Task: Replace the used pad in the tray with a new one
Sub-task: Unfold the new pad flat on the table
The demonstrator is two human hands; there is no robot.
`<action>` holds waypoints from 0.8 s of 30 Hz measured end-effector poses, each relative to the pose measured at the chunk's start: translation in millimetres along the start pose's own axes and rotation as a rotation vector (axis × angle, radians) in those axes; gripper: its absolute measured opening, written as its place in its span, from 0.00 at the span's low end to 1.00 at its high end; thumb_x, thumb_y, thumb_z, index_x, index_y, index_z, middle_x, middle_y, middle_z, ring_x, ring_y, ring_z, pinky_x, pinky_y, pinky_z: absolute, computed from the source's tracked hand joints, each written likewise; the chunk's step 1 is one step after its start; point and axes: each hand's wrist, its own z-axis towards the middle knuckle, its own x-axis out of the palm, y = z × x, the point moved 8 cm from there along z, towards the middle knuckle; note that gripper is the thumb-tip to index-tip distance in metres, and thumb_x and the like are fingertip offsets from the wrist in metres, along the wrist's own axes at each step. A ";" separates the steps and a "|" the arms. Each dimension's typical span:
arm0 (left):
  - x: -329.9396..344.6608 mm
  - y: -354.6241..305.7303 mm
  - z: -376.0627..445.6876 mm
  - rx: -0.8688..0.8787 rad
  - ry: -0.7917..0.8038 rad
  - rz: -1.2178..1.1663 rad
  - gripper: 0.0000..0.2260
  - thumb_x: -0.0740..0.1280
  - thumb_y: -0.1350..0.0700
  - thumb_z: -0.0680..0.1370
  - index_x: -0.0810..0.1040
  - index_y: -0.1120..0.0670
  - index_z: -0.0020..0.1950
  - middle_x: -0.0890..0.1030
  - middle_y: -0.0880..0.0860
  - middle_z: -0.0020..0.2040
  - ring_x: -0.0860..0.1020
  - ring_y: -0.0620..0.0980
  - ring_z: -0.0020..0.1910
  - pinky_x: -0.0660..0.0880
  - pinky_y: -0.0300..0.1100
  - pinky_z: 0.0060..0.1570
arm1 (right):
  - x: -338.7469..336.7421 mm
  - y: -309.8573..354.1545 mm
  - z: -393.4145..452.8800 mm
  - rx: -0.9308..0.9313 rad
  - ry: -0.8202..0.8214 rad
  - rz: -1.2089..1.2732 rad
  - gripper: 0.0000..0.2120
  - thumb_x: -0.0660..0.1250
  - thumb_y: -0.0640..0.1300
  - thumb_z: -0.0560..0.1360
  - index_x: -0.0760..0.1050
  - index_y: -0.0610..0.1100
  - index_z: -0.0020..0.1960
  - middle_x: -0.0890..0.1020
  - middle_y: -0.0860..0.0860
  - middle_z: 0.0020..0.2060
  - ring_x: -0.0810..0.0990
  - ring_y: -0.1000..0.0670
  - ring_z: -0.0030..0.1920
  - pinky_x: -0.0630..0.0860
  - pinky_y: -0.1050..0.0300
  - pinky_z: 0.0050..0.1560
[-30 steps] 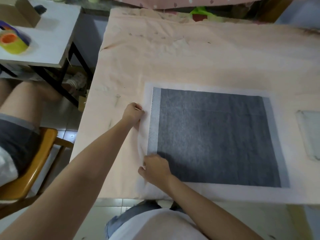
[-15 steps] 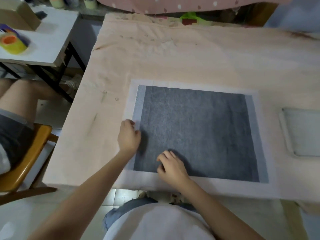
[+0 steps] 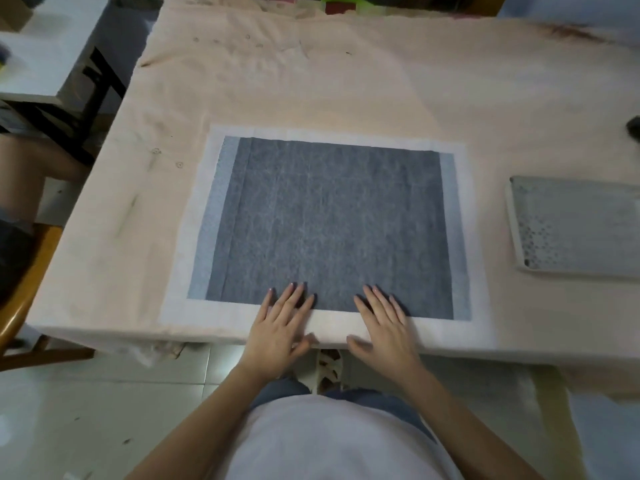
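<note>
Showing the grey pad (image 3: 329, 226) spread flat on the cloth-covered worktop (image 3: 346, 81), white border all round, its near edge parallel to the worktop's front edge. Left hand (image 3: 280, 327) and right hand (image 3: 384, 323) lie side by side on that near edge, fingers straight and slightly spread, fingertips on the grey field, pinching nothing. The perforated tray (image 3: 575, 230) rests well apart to the right, beyond the pad's right border, long axis apparently left to right though partly cut off. Judgement: the right hand is nearer the tray, so any transfer runs rightward.
</note>
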 end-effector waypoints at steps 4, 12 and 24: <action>8.1 9.7 -8.0 -0.046 0.096 0.054 0.30 0.57 0.38 0.76 0.65 0.51 0.74 0.61 0.56 0.76 0.59 0.55 0.75 0.54 0.62 0.70 | 7.8 -4.4 -8.8 0.008 0.035 -0.008 0.35 0.60 0.64 0.69 0.69 0.44 0.70 0.68 0.45 0.71 0.64 0.46 0.72 0.54 0.46 0.70; 10.6 24.0 -18.7 0.020 0.156 0.104 0.28 0.57 0.42 0.76 0.65 0.50 0.74 0.64 0.58 0.75 0.58 0.55 0.74 0.55 0.64 0.68 | 22.2 -11.1 -17.2 0.025 0.045 -0.025 0.30 0.57 0.59 0.73 0.68 0.45 0.71 0.68 0.46 0.71 0.61 0.48 0.72 0.52 0.49 0.72; 7.5 23.7 -17.9 0.050 0.110 0.135 0.24 0.55 0.46 0.75 0.70 0.49 0.71 0.70 0.57 0.71 0.69 0.57 0.70 0.57 0.60 0.67 | 8.0 -15.6 -23.8 -0.041 -0.135 0.038 0.25 0.68 0.50 0.69 0.74 0.45 0.64 0.73 0.49 0.68 0.69 0.49 0.69 0.62 0.52 0.68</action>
